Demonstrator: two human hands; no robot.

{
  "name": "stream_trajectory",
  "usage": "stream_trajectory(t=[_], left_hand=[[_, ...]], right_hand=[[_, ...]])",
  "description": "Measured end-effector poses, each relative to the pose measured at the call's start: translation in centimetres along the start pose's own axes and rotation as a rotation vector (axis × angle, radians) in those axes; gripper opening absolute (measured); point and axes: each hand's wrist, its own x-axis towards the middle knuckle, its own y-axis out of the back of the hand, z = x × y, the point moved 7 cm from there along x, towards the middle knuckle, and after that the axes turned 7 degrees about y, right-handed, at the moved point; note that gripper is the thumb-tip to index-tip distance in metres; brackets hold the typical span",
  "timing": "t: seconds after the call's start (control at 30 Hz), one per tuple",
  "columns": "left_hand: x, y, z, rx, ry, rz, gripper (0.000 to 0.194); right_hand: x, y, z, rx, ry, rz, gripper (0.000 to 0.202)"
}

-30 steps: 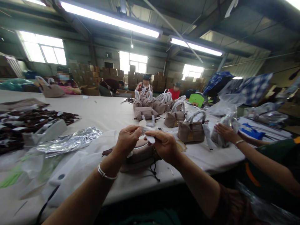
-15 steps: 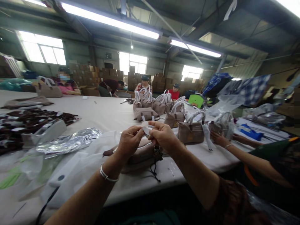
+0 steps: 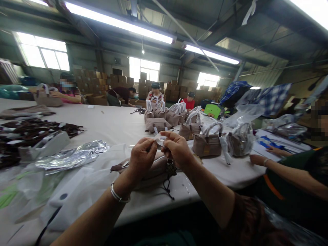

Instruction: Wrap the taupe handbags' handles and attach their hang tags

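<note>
Between my two hands is a thin white wrapping strip (image 3: 159, 140), curled at the fingertips. My left hand (image 3: 141, 155) pinches its left end with thumb and forefinger. The right end sits in the closed fingers of my right hand (image 3: 177, 149). Just below lies a taupe handbag (image 3: 155, 169), partly hidden by both hands and wrists. A dark charm (image 3: 171, 168) with a looped black cord hangs on its front, near my right wrist. Whether the strip is around one of the bag's handles I cannot tell.
Several taupe handbags (image 3: 208, 145) with white-wrapped handles stand ahead and right. At left lie dark brown straps (image 3: 38, 131), crinkled clear plastic (image 3: 74, 158) and white bags (image 3: 84, 191). A co-worker's arm (image 3: 284, 171) reaches over the table at right; other people are across it.
My hands stay close together as the white strip changes shape slightly. The co-worker at right has drawn their hands away from the plastic-covered handbag. At far left, a person's hands have come up to a handbag.
</note>
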Motion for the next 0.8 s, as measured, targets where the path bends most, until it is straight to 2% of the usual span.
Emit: stream_trajectory(t=[0.13,0.23,0.3,0.5,0.6,0.7,0.8], left_hand=[[0.0,0.1,0.1,-0.001,-0.021,0.013,0.021],[-0.1,0.0,0.1,-0.008,-0.03,0.017,0.02],[-0.2,-0.1,0.1,-0.014,-0.035,0.026,0.02],[-0.4,-0.4,0.1,-0.034,-0.061,0.011,0.021],[-0.4,-0.5,0.2,-0.054,-0.1,-0.003,0.02],[-0.2,-0.6,0.2,-0.074,-0.123,-0.016,0.019],[0.0,-0.6,0.4,-0.079,-0.138,-0.037,0.018]], right_hand=[[-0.1,0.3,-0.3,-0.054,0.162,-0.026,0.029],[-0.3,0.3,-1.0,-0.257,0.363,-0.054,0.022],[-0.4,0.2,-1.2,-0.399,0.443,-0.053,0.017],[-0.1,0.1,-1.3,-0.424,0.441,-0.118,0.014],[0.1,0.3,-2.7,-0.624,0.528,-0.099,0.025],[0.5,0.2,-4.1,-0.859,0.617,-0.078,0.014],[1.9,-0.6,-4.6,-0.926,0.613,-0.171,0.006]])
